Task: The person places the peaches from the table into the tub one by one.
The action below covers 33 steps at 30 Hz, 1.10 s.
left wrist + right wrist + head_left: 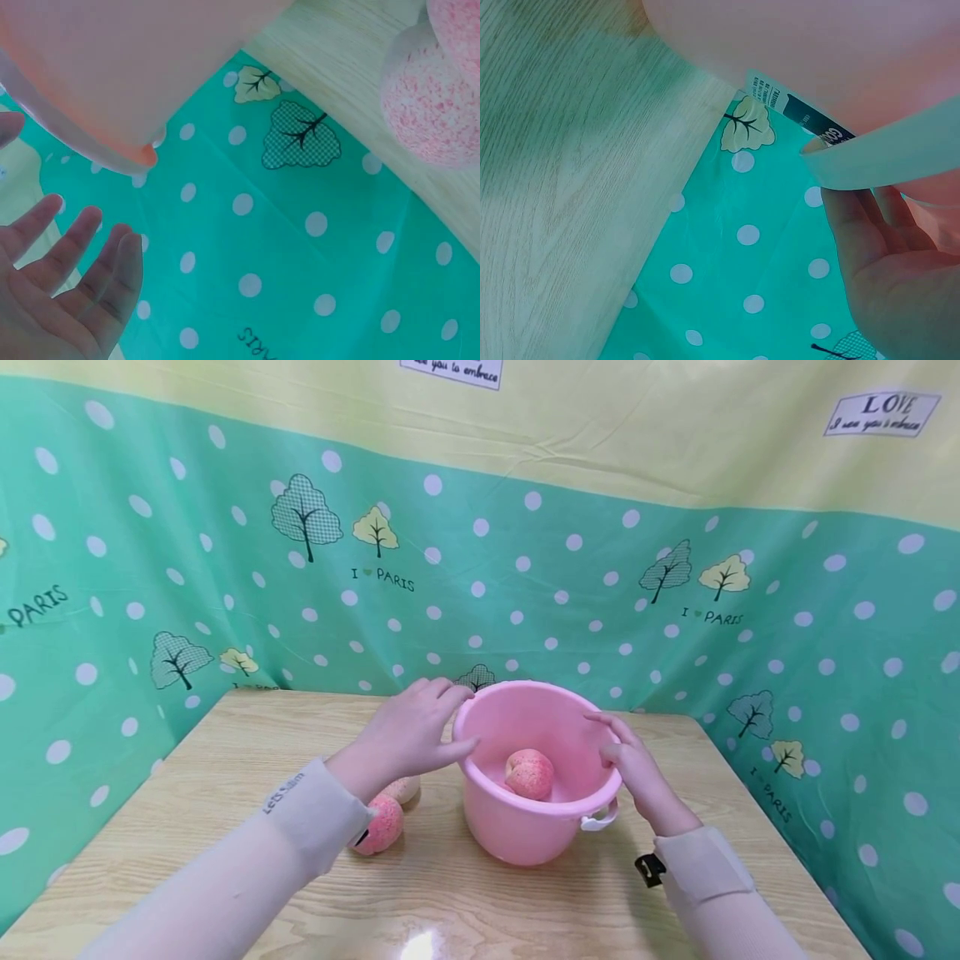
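Note:
A pink bucket [517,835] stands on the table with one peach [530,774] lying inside it. My left hand [408,727] is at the bucket's left rim, fingers spread and loosely bent; the left wrist view shows these fingers [112,281] apart from the rim. At the right side my right hand [637,768] grips the rim. In the right wrist view its fingers [862,225] go behind the pale bucket handle [900,154]. Partly hidden by my left forearm, a pink peach [382,825] and a paler one [402,789] sit left of the bucket.
The wooden table [360,910] ends at a green and yellow cloth [525,585], which hangs behind and on both sides. A label [802,112] is stuck on the bucket's outer wall.

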Tool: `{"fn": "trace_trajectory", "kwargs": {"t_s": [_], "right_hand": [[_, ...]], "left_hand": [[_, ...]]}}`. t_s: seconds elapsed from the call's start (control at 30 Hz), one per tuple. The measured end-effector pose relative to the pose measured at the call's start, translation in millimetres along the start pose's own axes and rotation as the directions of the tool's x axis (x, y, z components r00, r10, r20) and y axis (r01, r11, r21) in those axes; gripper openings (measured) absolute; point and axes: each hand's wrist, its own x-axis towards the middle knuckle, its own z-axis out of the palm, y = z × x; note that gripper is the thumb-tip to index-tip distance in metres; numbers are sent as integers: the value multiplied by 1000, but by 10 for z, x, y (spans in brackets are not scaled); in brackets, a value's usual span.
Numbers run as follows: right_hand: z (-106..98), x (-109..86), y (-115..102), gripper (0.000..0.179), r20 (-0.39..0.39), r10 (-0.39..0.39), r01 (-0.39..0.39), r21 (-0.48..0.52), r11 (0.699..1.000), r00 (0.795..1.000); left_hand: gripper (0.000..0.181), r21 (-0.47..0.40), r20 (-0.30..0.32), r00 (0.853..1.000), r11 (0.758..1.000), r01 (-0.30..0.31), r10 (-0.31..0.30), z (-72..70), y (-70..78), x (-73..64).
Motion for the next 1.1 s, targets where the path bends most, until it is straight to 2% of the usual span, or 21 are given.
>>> {"fn": "trace_trajectory", "kwargs": {"t_s": [0.37,0.53,0.8,1.1], "right_hand": [[0,-7,-7,74,-3,1,-1,3,1000,1000],[5,-12,-10,73,2,5,-5,12,1000,1000],[4,-12,-12,73,5,8,-8,15,1000,1000],[6,-10,-11,74,9,1,-2,26,1000,1000]], "left_hand": [[55,4,-37,999,1000,0,1,-9,-65,-93],[54,7,-27,1000,1000,9,-9,-6,-99,-139],[55,-4,7,998,998,69,-69,-10,-138,-203],[54,9,-27,997,998,68,-68,9,-189,-289]]}}
